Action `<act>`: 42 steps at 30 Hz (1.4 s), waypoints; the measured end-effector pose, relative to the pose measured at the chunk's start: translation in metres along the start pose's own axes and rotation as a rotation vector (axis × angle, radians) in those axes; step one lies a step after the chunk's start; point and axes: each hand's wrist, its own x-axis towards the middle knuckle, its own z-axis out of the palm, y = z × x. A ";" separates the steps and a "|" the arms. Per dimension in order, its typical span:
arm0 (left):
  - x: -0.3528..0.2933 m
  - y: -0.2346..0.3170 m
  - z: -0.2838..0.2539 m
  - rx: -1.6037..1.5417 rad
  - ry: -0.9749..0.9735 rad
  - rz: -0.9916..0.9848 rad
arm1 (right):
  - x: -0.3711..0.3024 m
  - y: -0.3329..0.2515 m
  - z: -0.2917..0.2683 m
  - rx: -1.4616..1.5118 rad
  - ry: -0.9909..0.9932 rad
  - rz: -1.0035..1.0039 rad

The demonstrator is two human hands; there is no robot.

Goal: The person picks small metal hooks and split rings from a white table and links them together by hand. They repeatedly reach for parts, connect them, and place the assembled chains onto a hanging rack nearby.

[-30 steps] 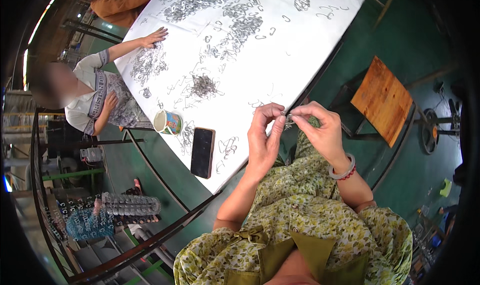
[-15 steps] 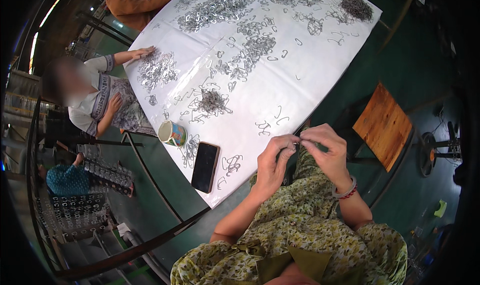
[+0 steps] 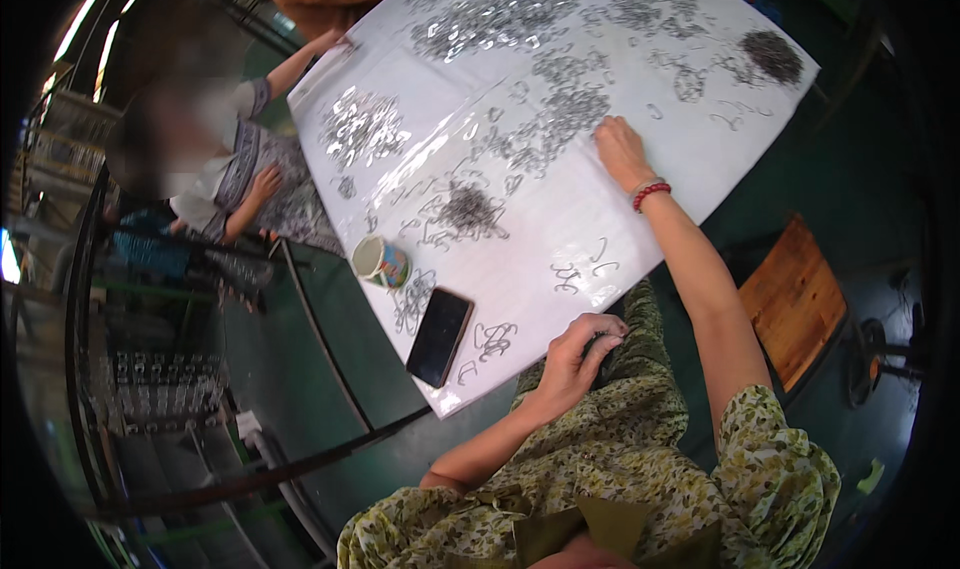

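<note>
My left hand (image 3: 583,357) hovers by the near table edge above my lap, thumb and fingertips pressed together. Anything in that pinch is too small to make out. With the arm stretched forward, my right hand (image 3: 622,151) is at the right edge of a loose heap of bent metal hooks (image 3: 560,119). Its fingertips point down at the heap and are hidden, so what they grip does not show. A few separate hooks (image 3: 566,277) lie on the table between my hands and the phone. A bracelet of red beads circles my right wrist.
The white-covered table (image 3: 540,219) carries more heaps, including a dark tangled one (image 3: 468,209) and another at the far right (image 3: 770,57). A paper cup (image 3: 382,262) and a black phone (image 3: 441,337) stand near the left edge. A co-worker's hand (image 3: 335,39) rests there too. A wooden stool (image 3: 795,304) is at right.
My hands were together at the table edge; my right hand has moved away and forward to the hook heap. My left hand stays near the edge, still pinched. The view has shifted slightly.
</note>
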 end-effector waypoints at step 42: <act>0.093 0.009 -0.231 1.396 0.425 -0.262 | -0.188 -0.115 -0.228 0.885 -0.104 0.113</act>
